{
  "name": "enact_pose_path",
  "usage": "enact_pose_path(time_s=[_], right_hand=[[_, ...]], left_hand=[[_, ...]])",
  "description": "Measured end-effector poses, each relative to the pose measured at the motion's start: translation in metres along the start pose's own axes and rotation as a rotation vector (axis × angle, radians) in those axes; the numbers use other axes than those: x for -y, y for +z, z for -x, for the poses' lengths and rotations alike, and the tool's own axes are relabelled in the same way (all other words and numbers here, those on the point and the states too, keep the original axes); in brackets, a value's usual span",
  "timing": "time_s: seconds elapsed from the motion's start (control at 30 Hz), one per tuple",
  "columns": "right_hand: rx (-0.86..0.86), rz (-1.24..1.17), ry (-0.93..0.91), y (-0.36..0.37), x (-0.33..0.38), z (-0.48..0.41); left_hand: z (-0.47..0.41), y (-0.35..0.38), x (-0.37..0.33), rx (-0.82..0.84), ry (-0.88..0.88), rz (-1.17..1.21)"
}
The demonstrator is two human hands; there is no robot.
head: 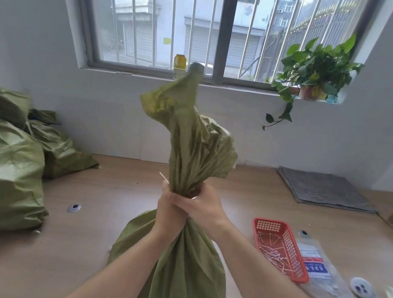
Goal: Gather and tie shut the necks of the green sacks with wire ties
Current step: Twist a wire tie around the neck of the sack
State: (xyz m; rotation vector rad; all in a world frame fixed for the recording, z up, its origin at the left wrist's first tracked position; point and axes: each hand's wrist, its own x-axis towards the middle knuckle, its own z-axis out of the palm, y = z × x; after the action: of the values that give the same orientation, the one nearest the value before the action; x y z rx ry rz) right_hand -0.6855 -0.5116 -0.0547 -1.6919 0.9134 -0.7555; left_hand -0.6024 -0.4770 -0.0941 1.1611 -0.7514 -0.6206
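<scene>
A green woven sack stands in front of me, its neck gathered into a tight bunch. Both hands wrap that neck: my left hand grips it from the left and my right hand grips it from the right, fingers overlapping. The loose top of the sack flares upward above the hands. A thin white wire tie sticks out above my left hand beside the neck. Several more white ties lie in a red plastic basket at the right.
Other filled green sacks are piled at the left on the wooden surface. A clear plastic packet and a white object lie right of the basket. A grey folded mat lies far right. A potted plant stands on the windowsill.
</scene>
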Motion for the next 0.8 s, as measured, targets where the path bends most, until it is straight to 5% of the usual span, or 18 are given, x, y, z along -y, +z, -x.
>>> enact_pose_path(time_s=[0.13, 0.37, 0.53, 0.63, 0.8], right_hand=[[-0.158, 0.059, 0.028, 0.007, 0.001, -0.008], [-0.148, -0.039, 0.161, -0.006, -0.009, -0.024], [-0.173, -0.029, 0.133, -0.004, -0.018, -0.031], [-0.226, -0.038, 0.113, -0.008, -0.019, -0.031], [-0.15, -0.506, 0.165, -0.009, -0.017, -0.021]], left_hand=[[0.003, 0.0, 0.006, -0.023, -0.054, -0.065], [0.007, -0.027, 0.015, 0.179, 0.153, -0.378], [0.0, -0.038, 0.024, -0.104, 0.546, -0.588], [-0.009, -0.037, 0.013, -0.14, 0.601, -0.583], [-0.023, -0.044, 0.003, -0.057, 0.643, -0.567]])
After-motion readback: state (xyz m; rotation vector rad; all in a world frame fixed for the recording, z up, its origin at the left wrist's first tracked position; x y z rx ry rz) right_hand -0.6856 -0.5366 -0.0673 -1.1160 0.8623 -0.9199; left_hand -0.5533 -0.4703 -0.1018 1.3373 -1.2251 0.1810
